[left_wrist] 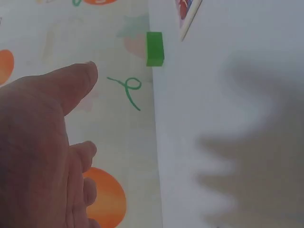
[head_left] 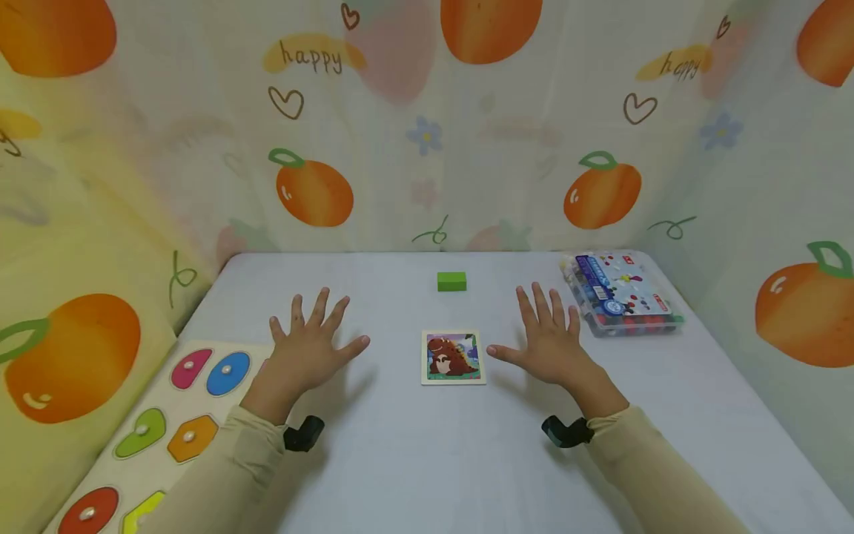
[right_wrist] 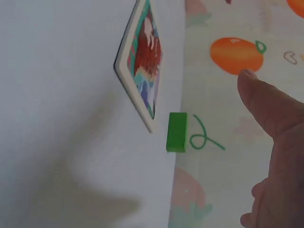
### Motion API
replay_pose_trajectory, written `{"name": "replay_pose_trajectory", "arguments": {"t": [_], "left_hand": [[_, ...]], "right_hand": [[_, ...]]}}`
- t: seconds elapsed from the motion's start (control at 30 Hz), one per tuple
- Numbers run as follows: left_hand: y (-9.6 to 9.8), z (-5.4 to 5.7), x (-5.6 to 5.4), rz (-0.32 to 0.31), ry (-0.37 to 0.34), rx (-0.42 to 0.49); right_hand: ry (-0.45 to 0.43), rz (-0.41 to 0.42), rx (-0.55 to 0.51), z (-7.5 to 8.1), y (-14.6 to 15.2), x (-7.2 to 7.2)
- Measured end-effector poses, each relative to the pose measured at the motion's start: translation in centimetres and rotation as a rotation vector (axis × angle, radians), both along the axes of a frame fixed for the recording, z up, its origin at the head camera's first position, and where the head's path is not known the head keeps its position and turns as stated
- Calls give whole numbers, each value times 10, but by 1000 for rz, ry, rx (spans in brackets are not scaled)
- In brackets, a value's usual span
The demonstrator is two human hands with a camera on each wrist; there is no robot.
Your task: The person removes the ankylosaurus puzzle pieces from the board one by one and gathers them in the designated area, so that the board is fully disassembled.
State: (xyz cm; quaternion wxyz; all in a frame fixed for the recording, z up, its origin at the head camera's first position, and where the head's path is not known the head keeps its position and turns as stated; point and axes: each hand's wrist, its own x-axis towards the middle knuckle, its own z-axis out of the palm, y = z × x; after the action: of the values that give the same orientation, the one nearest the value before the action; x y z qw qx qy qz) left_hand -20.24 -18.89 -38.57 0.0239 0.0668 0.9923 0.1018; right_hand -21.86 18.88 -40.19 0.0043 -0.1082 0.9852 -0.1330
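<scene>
My left hand [head_left: 310, 356] hovers over the white table with its fingers spread, palm down, holding nothing. Mirroring it, my right hand [head_left: 550, 341] is held above the table, fingers straight and apart. Between the two hands lies a small square picture puzzle [head_left: 454, 357] with a brown dinosaur in a pale frame; the right thumb is nearest to it. Behind the puzzle sits a green block [head_left: 451, 281]. The left wrist view shows the left thumb [left_wrist: 78, 85] and the green block [left_wrist: 155, 49]. In the right wrist view the puzzle [right_wrist: 147, 61] appears beyond the right thumb [right_wrist: 268, 102].
A pale board [head_left: 160, 386] with several coloured knobbed shapes lies at the left, partly under the left forearm. At the back right rests a clear plastic case [head_left: 623, 293] with a printed cover. Fruit-patterned cloth [head_left: 494, 178] hangs behind the table [head_left: 440, 467] and at both sides.
</scene>
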Motion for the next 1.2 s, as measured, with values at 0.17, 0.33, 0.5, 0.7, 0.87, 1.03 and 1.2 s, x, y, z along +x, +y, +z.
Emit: {"name": "replay_pose_trajectory", "arguments": {"t": [0.17, 0.33, 0.5, 0.7, 0.87, 1.03, 1.2], "left_hand": [[20, 9, -8, -51, 34, 69], [57, 9, -15, -92, 67, 263], [92, -3, -25, -131, 24, 345], [115, -29, -34, -200, -36, 327], [118, -51, -39, -254, -16, 324], [118, -65, -41, -281, -3, 328], [119, -73, -40, -295, 22, 351]], "right_hand": [[16, 33, -202, 10, -7, -7], [-107, 26, -469, 14, -17, -17], [-218, -32, -537, 0, -26, -29], [-194, -51, -406, -27, -32, -39], [-136, -23, -338, -41, -34, -41], [-92, 5, -325, -49, -33, -41], [-77, -8, -301, -55, -31, -41]]}}
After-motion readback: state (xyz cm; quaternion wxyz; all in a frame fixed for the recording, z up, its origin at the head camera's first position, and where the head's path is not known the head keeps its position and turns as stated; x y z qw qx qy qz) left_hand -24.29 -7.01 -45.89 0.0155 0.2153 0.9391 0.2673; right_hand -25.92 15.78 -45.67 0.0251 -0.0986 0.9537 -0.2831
